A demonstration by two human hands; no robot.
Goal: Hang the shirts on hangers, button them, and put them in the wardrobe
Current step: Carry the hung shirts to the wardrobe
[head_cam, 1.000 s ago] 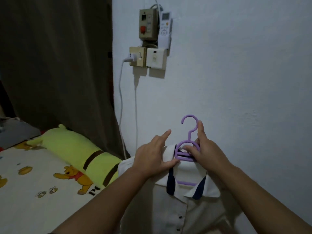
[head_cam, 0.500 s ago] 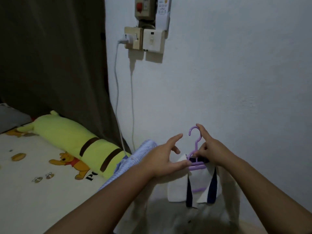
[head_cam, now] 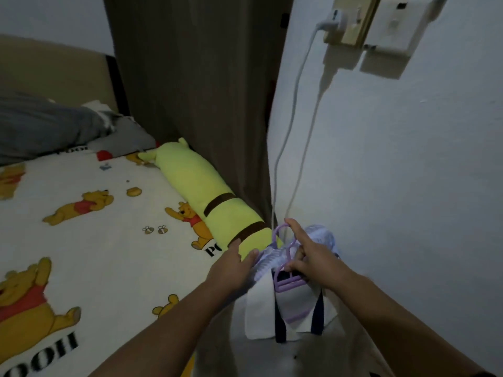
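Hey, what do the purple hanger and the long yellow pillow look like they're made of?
Purple hanger: probably moulded plastic, judging by its thin, uniformly coloured bars and smooth look. Long yellow pillow: seemingly soft plush fabric over stuffing, with a matte surface, rounded bulging shape and brown bands.

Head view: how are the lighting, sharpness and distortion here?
Head view: dim, with the charger cable casting a shadow on the wall; wide-angle bending tilts wall and curtain; right hand and purple hanger are slightly soft.
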